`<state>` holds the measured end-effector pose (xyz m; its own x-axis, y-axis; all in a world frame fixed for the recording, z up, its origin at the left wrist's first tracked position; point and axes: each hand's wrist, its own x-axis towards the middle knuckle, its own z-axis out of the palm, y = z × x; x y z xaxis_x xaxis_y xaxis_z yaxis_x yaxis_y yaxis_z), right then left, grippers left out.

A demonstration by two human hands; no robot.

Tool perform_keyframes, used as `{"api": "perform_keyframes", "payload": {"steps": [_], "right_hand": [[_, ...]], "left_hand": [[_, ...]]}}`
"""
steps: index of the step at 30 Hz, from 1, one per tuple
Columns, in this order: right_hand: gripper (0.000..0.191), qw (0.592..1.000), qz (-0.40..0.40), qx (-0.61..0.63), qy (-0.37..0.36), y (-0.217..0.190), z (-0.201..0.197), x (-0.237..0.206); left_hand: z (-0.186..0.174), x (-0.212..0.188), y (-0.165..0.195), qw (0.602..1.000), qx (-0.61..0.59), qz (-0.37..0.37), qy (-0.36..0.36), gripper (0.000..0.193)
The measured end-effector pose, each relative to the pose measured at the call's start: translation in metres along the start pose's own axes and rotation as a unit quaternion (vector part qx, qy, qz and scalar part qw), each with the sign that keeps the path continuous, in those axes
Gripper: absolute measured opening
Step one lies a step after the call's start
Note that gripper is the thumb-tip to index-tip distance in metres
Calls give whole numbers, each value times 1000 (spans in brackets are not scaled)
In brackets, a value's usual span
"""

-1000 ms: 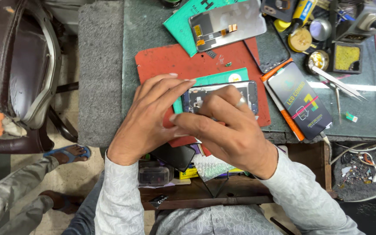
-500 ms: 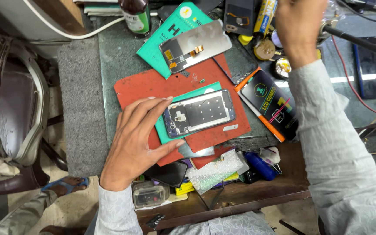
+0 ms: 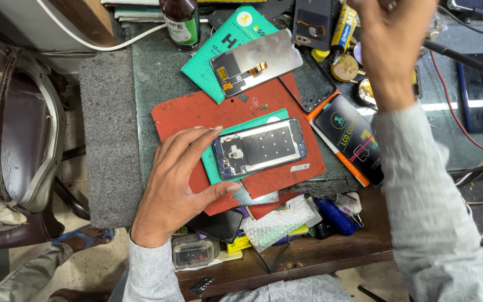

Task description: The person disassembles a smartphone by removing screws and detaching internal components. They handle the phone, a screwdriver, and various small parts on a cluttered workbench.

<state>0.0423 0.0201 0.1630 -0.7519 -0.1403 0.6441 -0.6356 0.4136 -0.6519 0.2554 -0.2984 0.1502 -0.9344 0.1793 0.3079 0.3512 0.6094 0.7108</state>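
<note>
Blue-framed phone chassis (image 3: 260, 148), opened, back side up w/ bare metal mid-plate showing, lies flat on a green card (image 3: 217, 162), which sits on the red rubber work mat (image 3: 197, 114).

Head view, ref. positions:
1. Long axis of chassis runs roughly left-right across the mat, right end tilted slightly away from me.
2. Left hand (image 3: 177, 187) is the nearer one by far. It lies to the left of the chassis; fingers (image 3: 202, 137) spread and extended, tips touching the left short end and its upper corner, thumb reaching under the lower left corner. Steadying contact only, not wrapped around the chassis.
3. Right hand (image 3: 389, 45) is raised well apart, up at the far right over the tool clutter, sleeve crossing the right side of the view. Fingers run off the top edge; can't tell if they hold anything.

Surface: desk (image 3: 152, 84) has a dark green top, wooden front edge. Mat sits approx. centre.

Room around chassis:
- Loose display panel (image 3: 255, 62) w/ orange flex lies beyond the mat on a green box, near.
- Black printed box (image 3: 349, 137) w/ orange edge just beside the mat's right edge.
- Small metal blade (image 3: 255, 197) at the mat's near edge.
- Dark phone (image 3: 479, 92) far right, well apart.
- Brown chair (image 3: 12, 140) left of desk.
</note>
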Motion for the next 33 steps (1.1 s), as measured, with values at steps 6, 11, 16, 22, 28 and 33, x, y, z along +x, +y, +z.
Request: {"api": "perform_keyframes", "payload": {"steps": [6, 11, 16, 22, 28, 33], "right_hand": [[24, 984, 77, 159, -40, -120, 8, -71], [28, 956, 143, 248, -67, -157, 36, -115], [28, 937, 170, 293, -87, -157, 39, -136], [28, 938, 158, 294, -91, -156, 38, -140], [28, 939, 157, 292, -94, -157, 38, -139], [28, 937, 163, 293, -100, -157, 36, -139]], "left_hand": [[16, 0, 15, 988, -37, -36, 144, 49], [30, -3, 22, 981, -39, -34, 188, 35], [29, -6, 25, 980, -34, -37, 191, 27], [30, -7, 27, 979, -31, -38, 196, 21], [32, -8, 25, 978, -26, -15, 204, 16], [33, -9, 25, 979, -26, -9, 200, 16]]}}
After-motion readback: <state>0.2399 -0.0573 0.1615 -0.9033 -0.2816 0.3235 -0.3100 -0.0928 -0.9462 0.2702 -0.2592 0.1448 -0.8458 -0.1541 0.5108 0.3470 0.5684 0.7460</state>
